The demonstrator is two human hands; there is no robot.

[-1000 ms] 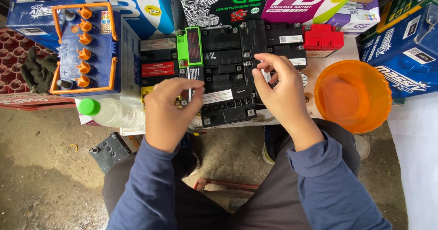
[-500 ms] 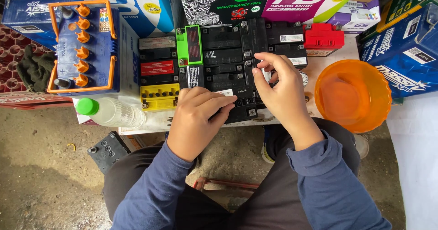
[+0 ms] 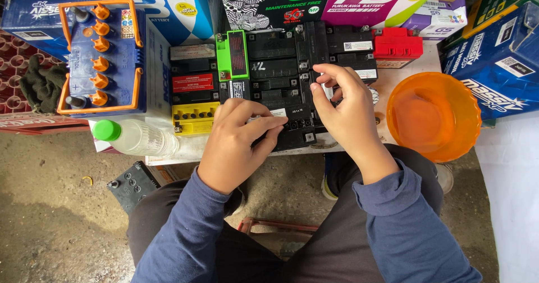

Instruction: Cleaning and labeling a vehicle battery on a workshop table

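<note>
Several small black motorcycle batteries (image 3: 281,75) lie packed together on a low white table (image 3: 393,81). My left hand (image 3: 238,140) rests flat on the nearest black battery (image 3: 300,132), fingers stretched to the right across its top beside a white label. My right hand (image 3: 348,106) hovers over the same cluster, with thumb and fingers pinched on a small part at the battery's top edge; what it pinches is too small to tell. A yellow battery (image 3: 193,117) and a red-labelled one (image 3: 192,83) sit just left of my left hand.
A big blue battery with orange caps and handle (image 3: 101,58) stands at left. A clear bottle with a green cap (image 3: 135,137) lies before it. An orange bowl (image 3: 435,114) sits at right. Battery cartons (image 3: 314,0) line the back. A small black battery (image 3: 132,185) lies on the dirt floor.
My left hand slid right and laid its fingers flat over the near battery. My right hand stayed over the cluster, its fingers still pinched.
</note>
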